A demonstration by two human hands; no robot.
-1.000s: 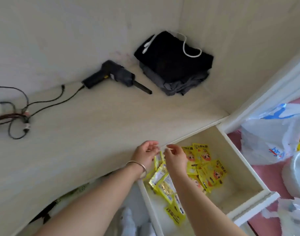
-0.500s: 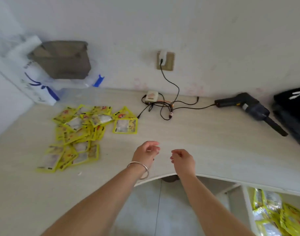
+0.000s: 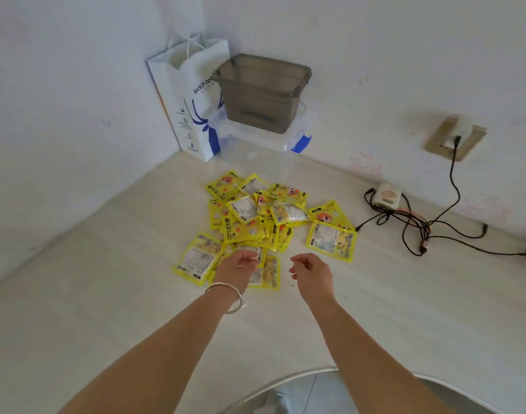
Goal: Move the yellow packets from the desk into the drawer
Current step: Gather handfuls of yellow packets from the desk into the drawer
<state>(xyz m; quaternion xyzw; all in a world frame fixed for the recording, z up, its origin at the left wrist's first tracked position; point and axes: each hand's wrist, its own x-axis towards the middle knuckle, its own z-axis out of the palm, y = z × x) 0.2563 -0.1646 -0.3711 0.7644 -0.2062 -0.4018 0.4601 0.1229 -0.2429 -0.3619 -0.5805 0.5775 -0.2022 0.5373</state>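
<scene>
Yellow packets, glossy flat heap, pale desk, left hand, right hand loosely curled, empty.

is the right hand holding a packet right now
No, the right hand hovers empty with curled fingers over bare desk, beside the yellow packets.

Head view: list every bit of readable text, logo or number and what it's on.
"luckin cof": on the white paper bag; the rest of the word is hidden behind the grey bin.
Yellow packets: printed text and label panels, too small and blurred to read.
Small white device with the cables: no legible marking.
Wall socket: no text visible.
</scene>
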